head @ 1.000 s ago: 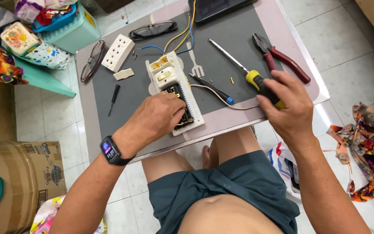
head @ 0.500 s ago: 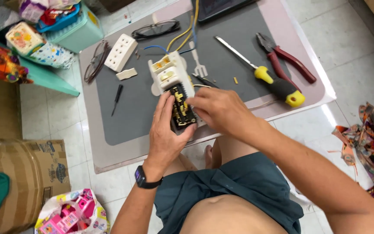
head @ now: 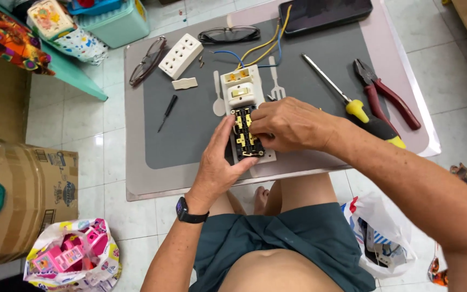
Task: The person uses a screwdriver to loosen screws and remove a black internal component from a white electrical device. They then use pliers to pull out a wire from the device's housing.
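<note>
**Both hands on the opened socket strip**

Left hand (head: 220,167) cupped under the near end of the opened socket strip (head: 246,121), thumb up along its left edge, fingers closed round the casing. Right hand (head: 287,125) now laid over the strip's right side, fingertips pinched in among the brass contacts; whether anything small is held between them, cannot tell. A second ago gripping the yellow-handled screwdriver (head: 352,105); since let go and brought across. Tool work paused, then, and finger work on the contacts begun.

Strip resting at the near middle of the grey mat (head: 190,146), coloured wires (head: 266,48) running off its far end. Just beside it, a white plastic spoon (head: 218,97) to the left and a white fork (head: 277,86) to the right. Screwdriver lying to the right, red pliers (head: 387,94) beyond. Farther left, a small black screwdriver (head: 167,112), a white socket cover (head: 180,55) and glasses (head: 148,59).
</note>
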